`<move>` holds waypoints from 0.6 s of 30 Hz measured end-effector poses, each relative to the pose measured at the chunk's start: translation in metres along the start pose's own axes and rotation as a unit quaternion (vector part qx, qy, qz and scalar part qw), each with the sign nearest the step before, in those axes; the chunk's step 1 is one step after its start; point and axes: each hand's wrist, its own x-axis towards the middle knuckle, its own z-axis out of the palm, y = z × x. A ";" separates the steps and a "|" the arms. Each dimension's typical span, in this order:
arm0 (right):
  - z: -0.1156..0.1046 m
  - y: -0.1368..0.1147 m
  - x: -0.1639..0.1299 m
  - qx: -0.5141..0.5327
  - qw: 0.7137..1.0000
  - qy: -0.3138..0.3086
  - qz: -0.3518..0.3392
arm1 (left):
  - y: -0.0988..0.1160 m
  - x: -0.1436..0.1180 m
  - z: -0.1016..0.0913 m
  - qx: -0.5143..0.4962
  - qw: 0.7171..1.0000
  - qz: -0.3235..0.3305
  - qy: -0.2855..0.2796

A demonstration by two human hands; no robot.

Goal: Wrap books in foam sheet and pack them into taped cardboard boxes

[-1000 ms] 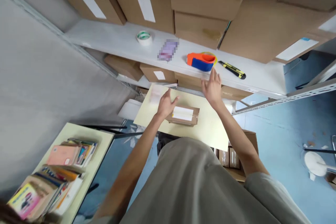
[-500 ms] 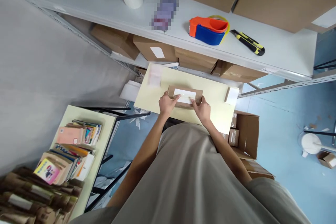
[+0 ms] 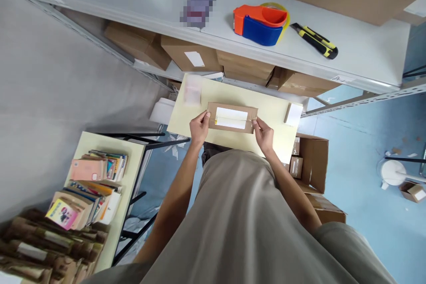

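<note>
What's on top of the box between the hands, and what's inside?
On top of the box: a white label, with what looks like tape across it. Any contents cannot be seen; the closed top hides them.

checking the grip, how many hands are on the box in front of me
2: the left hand is at the left end of the box, the right hand at its right end. No other hand shows.

Bright, even light is filling the scene, leaving soft shadow left of the tape dispenser (image 3: pixel 261 25) and glare at right on the far shelf (image 3: pixel 379 82). The cardboard box (image 3: pixel 233 117) is appearing crisp; near left, brown bundles (image 3: pixel 38 248) are smearing (wide-angle stretching).
</note>
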 end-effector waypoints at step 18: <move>-0.005 0.097 0.013 -0.028 0.983 -0.120 0.134 | -0.086 -0.045 0.015 0.035 0.974 -0.189 -0.123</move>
